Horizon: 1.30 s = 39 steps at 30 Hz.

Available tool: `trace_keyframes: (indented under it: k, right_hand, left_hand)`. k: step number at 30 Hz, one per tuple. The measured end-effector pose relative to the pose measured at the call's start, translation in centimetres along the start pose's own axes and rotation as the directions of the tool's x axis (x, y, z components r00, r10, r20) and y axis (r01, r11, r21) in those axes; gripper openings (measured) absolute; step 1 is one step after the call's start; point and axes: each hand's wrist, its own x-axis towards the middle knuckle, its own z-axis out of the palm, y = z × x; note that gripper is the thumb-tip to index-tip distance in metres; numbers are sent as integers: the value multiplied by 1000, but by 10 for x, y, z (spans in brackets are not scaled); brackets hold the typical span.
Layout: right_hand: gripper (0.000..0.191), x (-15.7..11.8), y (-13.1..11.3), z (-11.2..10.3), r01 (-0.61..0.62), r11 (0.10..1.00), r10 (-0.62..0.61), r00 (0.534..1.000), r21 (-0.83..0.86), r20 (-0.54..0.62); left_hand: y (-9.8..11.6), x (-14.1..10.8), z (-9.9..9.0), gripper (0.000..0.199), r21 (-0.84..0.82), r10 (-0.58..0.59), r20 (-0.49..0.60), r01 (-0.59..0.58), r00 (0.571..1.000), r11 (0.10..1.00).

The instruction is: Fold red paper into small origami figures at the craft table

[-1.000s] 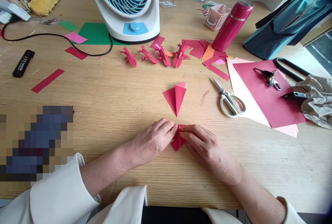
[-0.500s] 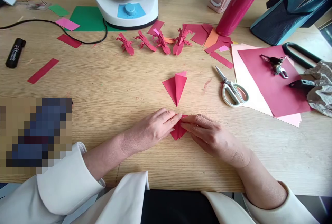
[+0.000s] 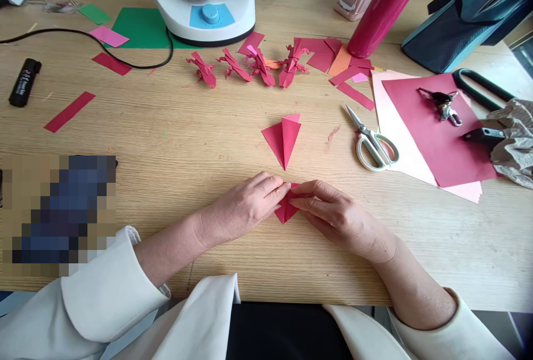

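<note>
A small folded red paper [image 3: 286,211] lies on the wooden table in front of me, its lower point showing between my hands. My left hand [image 3: 254,201] presses on its left side, fingers together. From the right, my right hand [image 3: 328,210] grips its upper right part, fingertips meeting those of my left hand. The fingers hide much of the paper's upper part. Just beyond my hands lies a second folded red piece [image 3: 284,139], narrow point toward me, touched by neither hand. Several folded red paper figures [image 3: 262,68] stand in a row farther back.
Scissors [image 3: 375,143] lie right of my hands, beside large red sheets [image 3: 437,143] with keys on them. A white fan [image 3: 208,15], a pink bottle [image 3: 387,7] and a dark bag [image 3: 453,26] stand behind. Left are a black marker [image 3: 25,83] and a red strip [image 3: 70,111].
The fingers of my right hand have shifted slightly on the small folded paper. My left hand keeps nearly the same place, and the view has moved a little.
</note>
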Motion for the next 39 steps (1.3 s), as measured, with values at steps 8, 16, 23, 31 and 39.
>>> trace_keyframes:
  k: [8, 16, 23, 31, 39]
  right_hand:
    - [40, -1, 3, 2, 12, 1000, -12, 1000, 0, -3]
    - [40, -1, 3, 1, 16, 1000, -16, 1000, 17, -4]
    - [39, 0, 4, 2, 32, 999, -32, 999, 27, 10]
    - [38, 0, 4, 3, 38, 999, -39, 999, 33, 20]
    - [34, 1, 4, 5, 46, 999, -46, 999, -21, -12]
  left_hand:
    - [0, -1, 0, 35, -13, -4, -3, 3, 1000, 1000]
    - [0, 0, 0, 35, -46, -4, -6, 3, 1000, 999]
    - [0, 0, 1, 37, -22, 2, 14, -2, 1000, 1000]
    - [1, 1, 0, 34, -51, -3, 5, 3, 1000, 999]
    - [1, 2, -2, 31, -37, 9, 11, -9, 1000, 999]
